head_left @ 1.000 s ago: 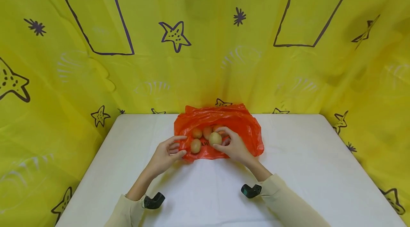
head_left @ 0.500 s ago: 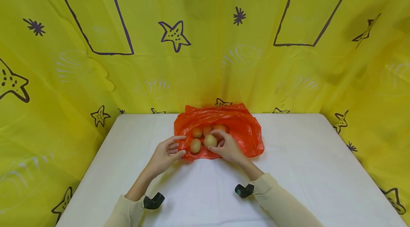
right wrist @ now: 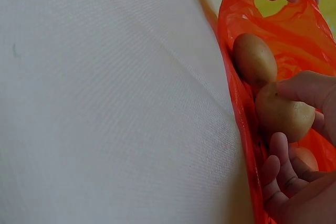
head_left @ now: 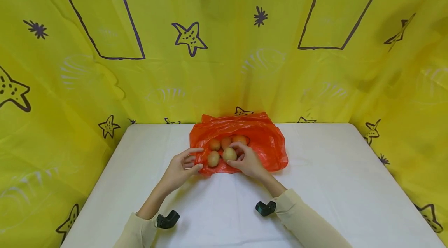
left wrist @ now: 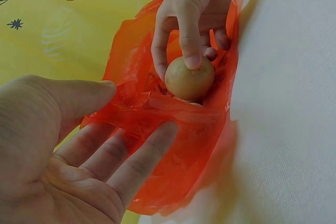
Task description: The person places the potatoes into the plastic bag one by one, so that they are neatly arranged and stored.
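In the head view, a red plastic bag (head_left: 269,149) lies with its mouth toward me, several potatoes inside. My right hand (head_left: 251,163) holds one potato (head_left: 229,154) between thumb and fingers, just inside the mouth. Left of it sits another potato (head_left: 213,159); the right wrist view shows the held potato (right wrist: 283,113) touching or nearly touching that neighbour (right wrist: 254,59). At the bag's left edge is my left hand (head_left: 177,171). Its wrist view shows the bag's film (left wrist: 157,109) between the thumb and the fingers, which show through the red plastic.
More potatoes (head_left: 226,142) lie deeper in the bag. A white cloth covers the table (head_left: 325,170). A yellow curtain (head_left: 224,84) with drawn starfish stands behind the bag and on both sides.
My right hand has moved a little left with the potato, up beside the front left one, and has since stayed nearly still. My left hand keeps its place at the bag.
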Available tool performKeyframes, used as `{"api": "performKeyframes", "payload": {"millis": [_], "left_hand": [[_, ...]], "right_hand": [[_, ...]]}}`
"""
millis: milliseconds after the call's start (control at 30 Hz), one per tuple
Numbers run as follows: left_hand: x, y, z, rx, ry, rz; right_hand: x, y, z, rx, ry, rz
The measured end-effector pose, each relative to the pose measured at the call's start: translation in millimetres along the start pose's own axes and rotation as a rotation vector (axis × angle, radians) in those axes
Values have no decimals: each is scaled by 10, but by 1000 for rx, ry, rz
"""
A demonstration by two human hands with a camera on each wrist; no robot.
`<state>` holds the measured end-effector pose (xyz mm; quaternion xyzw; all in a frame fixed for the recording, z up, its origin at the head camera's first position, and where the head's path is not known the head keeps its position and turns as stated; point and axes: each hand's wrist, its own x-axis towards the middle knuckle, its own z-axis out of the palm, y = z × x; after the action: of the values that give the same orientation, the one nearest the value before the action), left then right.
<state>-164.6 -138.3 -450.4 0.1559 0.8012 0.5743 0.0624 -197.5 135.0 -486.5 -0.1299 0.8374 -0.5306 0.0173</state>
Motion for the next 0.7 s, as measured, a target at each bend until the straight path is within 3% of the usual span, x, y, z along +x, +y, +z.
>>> {"api": "performKeyframes", "payload": {"millis": [700], "left_hand": [[-8,-1,12,6,2,-5]], "right_hand": [[-14,-28,48,-41,28,10]]}}
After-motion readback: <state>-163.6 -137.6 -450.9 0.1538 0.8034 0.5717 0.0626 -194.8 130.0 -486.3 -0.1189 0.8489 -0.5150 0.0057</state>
